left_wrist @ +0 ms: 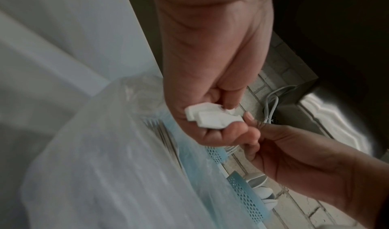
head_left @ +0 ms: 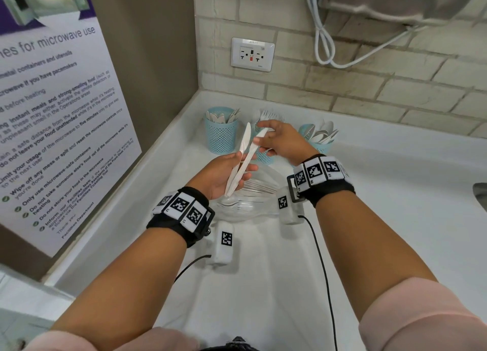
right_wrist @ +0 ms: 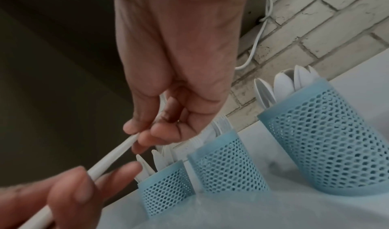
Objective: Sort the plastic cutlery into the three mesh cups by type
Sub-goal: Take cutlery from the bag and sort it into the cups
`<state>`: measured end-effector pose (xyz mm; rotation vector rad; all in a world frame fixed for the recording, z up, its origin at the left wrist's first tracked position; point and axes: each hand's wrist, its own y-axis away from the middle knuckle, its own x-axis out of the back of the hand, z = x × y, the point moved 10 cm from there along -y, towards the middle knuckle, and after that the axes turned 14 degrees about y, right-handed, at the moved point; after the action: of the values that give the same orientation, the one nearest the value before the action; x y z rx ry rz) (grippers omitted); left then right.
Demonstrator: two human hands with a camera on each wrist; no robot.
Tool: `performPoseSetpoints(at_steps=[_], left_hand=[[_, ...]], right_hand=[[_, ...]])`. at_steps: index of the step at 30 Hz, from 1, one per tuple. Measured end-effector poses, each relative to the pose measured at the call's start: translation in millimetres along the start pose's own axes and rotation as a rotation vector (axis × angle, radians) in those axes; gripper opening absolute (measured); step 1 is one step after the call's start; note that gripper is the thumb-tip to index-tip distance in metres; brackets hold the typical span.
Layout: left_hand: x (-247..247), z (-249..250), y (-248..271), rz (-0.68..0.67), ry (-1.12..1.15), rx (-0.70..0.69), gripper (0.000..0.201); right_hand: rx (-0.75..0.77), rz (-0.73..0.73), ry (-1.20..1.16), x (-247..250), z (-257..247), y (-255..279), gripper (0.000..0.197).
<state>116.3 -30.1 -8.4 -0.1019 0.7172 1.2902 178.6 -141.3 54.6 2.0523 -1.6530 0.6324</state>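
Pointing up-left toward the cups, two knives (head_left: 241, 163) clamped in left grip (head_left: 224, 176), right grip (head_left: 279, 140) seemingly pinching one.

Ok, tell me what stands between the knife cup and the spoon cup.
The fork cup stands between the knife cup and the spoon cup, clearest in the right wrist view. In the head view the right hand hides most of it.

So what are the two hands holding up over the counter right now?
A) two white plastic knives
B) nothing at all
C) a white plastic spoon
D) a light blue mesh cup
A: the left hand grips the handles of two white plastic knives, and the right hand pinches the blade end of one, in front of the three light blue mesh cups.
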Motion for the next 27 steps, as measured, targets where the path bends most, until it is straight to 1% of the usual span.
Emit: performPoseSetpoints(at_steps=[6,8,10,13,14,15,16,17,18,20,21,23,27], left_hand=[[-6.1,1.6,0.2,-0.046,-0.055,0.001,0.033],[-3.3,6.6,0.4,-0.005,-0.087,-0.030,0.035],[7.5,20.6,-1.1,0.110,-0.211,-0.141,0.037],[34.6,54.6,2.6,0.377,-0.551,-0.388,0.032],[40.6,62.8,7.1,0.446,-0.647,-0.435,0.028],[46.2,67.4,8.9,0.485,-0.728,-0.450,0.025],[49.9,68.3,8.0,0.486,-0.783,-0.427,0.024],[52.1,65.1,5.8,0.453,-0.809,-0.369,0.026],[52.0,58.4,3.2,0.397,-0.833,-0.290,0.029],[46.4,44.7,0.2,0.273,-0.975,-0.165,0.032],[44.6,41.4,-1.5,0.234,-1.045,-0.148,0.029],[43.1,41.1,-2.8,0.204,-1.090,-0.166,0.026],[41.3,40.6,0.1,0.193,-1.117,-0.126,0.033]], right_hand=[[0.010,-0.051,-0.101,-12.4,-6.3,-4.1,0.025],[0.014,-0.026,-0.140,-12.3,-8.6,-7.4,0.025],[0.026,0.083,-0.180,1.4,-14.1,-12.9,0.025],[0.052,0.311,-0.275,37.2,-26.5,-20.4,0.017],[0.070,0.385,-0.319,49.1,-31.6,-21.9,0.015],[0.092,0.459,-0.367,60.1,-36.8,-22.7,0.017],[0.109,0.531,-0.408,69.4,-40.8,-23.8,0.020],[0.123,0.600,-0.429,76.6,-44.3,-24.9,0.020],[0.133,0.659,-0.429,80.7,-47.7,-26.3,0.019],[0.151,0.728,-0.407,80.0,-54.7,-31.8,0.012],[0.161,0.733,-0.391,75.7,-58.3,-35.8,0.009],[0.175,0.701,-0.317,61.6,-65.2,-46.0,0.008],[0.172,0.562,-0.064,27.4,-69.1,-70.2,0.014]])
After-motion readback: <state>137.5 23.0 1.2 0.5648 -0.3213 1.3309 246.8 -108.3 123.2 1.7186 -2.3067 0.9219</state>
